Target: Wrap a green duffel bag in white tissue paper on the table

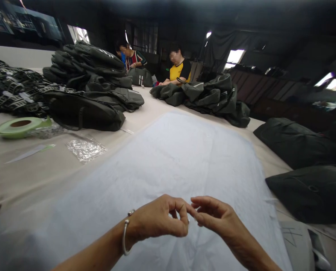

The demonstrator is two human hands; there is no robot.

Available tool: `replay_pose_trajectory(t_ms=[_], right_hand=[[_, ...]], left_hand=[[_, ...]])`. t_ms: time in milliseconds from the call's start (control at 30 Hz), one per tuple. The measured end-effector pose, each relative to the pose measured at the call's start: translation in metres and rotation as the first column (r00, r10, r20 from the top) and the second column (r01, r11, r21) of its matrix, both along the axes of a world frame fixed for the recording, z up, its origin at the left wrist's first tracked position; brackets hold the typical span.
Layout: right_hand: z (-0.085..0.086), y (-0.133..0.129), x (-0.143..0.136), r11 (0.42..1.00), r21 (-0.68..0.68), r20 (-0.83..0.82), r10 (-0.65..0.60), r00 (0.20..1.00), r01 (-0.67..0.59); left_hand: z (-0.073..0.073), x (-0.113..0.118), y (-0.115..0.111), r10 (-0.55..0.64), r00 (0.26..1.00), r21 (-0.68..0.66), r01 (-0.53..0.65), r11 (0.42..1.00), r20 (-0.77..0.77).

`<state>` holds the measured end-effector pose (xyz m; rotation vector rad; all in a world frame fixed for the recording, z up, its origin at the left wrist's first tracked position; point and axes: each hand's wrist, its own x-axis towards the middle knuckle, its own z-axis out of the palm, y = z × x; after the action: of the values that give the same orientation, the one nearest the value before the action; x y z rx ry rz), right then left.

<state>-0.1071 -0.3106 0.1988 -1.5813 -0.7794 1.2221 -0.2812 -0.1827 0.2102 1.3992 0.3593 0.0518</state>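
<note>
My left hand (164, 218), with a silver bangle (125, 237) at the wrist, is closed in a pinch, thumb and index finger forming a ring. A tiny shiny spot shows by its fingertips, too small to name. My right hand (215, 214) is just beside it, its fingers loosely curved and apart from the thumb. Fingertips of the two hands meet or overlap. Beneath both hands a large, thin white plastic sheet or bag (185, 158) lies spread flat on the table, slightly creased.
Dark green bags are piled at the left (86, 67), back (207, 94) and right (311, 188). Patterned straps (15, 86), a green tape roll (18, 126) and a clear plastic packet (86, 148) occupy the left. Two people (180, 71) work at the table's far end.
</note>
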Motion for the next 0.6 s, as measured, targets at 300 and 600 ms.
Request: replay_pose_trajectory(t_ms=[300, 600], right_hand=[[-0.009, -0.005, 0.009, 0.957, 0.255, 0.52, -0.013, 0.854, -0.141], [0.013, -0.004, 0.029, 0.945, 0.061, 0.366, 0.279, 0.888, -0.322]], left_hand=[[-0.009, 0.013, -0.001, -0.034, 0.999, 0.027, 0.035, 0.999, -0.009], [-0.011, 0.023, 0.009, -0.156, 0.988, -0.017, 0.156, 0.988, 0.012]])
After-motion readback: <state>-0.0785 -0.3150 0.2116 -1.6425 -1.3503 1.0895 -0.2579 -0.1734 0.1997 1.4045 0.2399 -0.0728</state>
